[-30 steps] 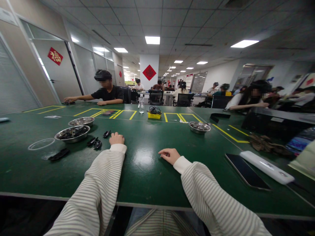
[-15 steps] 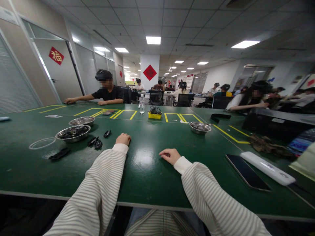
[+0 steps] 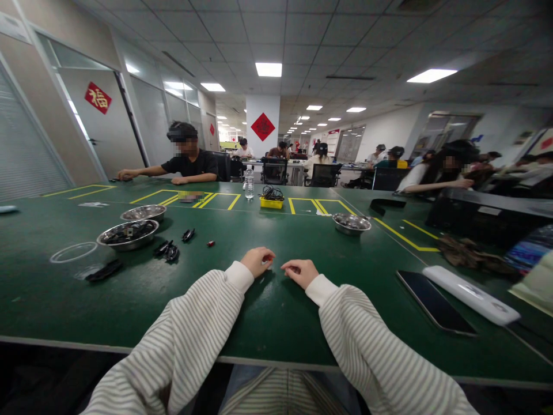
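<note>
My left hand (image 3: 258, 261) is over the green table, in front of my body, its fingers curled in. A tiny pale and reddish spot shows at its fingertips, too small to name. Just to the right, a small gap apart, my right hand (image 3: 300, 272) rests with fingers and thumb drawn together; whatever they may hold is hidden. A small red piece (image 3: 211, 243) lies on the table, left of my left hand. Farther left are glossy black plastic parts (image 3: 171, 252) and another black part (image 3: 188, 234). Beyond them stands a steel bowl (image 3: 128, 235) full of dark parts.
A second steel bowl (image 3: 144, 212) stands behind the first, and another bowl (image 3: 351, 225) is at the right. A yellow box (image 3: 271, 203) with cables and a plastic bottle (image 3: 249, 184) are ahead. At right lie a phone (image 3: 435, 302) and a white bar-shaped device (image 3: 470, 295).
My left hand has moved right and slightly nearer, up close to my right hand. The small red piece now shows near where it was. My right hand has barely moved.
</note>
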`<action>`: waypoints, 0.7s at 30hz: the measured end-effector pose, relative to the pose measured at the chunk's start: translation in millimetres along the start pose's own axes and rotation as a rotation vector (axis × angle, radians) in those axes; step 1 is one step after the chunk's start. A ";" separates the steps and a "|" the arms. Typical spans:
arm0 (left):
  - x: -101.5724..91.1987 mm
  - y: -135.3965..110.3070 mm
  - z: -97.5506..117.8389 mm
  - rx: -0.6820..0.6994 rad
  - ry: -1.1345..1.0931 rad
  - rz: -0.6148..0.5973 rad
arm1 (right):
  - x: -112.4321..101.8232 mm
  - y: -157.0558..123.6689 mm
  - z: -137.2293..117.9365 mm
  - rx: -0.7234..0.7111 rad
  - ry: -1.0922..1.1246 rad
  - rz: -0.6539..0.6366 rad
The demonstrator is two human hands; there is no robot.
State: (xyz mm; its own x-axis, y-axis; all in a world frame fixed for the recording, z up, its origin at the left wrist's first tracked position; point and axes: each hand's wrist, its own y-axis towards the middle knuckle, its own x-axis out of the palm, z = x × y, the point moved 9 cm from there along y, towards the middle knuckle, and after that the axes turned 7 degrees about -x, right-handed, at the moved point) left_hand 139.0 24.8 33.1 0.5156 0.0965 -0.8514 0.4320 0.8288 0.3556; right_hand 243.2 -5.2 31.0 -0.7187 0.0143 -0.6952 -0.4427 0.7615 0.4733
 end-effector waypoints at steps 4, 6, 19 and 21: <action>14.0 -9.4 30.7 0.115 0.000 -0.073 | -7.6 0.0 -2.4 0.005 -0.008 0.061; 20.2 -11.9 32.7 0.115 0.002 -0.108 | -7.7 0.0 -3.6 0.002 -0.016 0.062; -51.4 -2.9 -65.3 -0.298 0.335 0.239 | 19.4 -4.5 -17.8 -0.264 -0.232 -0.245; -70.5 -12.8 -100.8 -0.486 0.450 0.298 | 21.5 -5.6 -19.5 -0.289 -0.225 -0.269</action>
State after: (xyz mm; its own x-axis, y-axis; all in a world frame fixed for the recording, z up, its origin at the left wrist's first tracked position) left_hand 22.6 62.9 49.7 0.1603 0.4868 -0.8587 -0.1110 0.8733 0.4744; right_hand 219.8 -21.8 23.9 -0.4378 0.0052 -0.8991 -0.7520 0.5461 0.3693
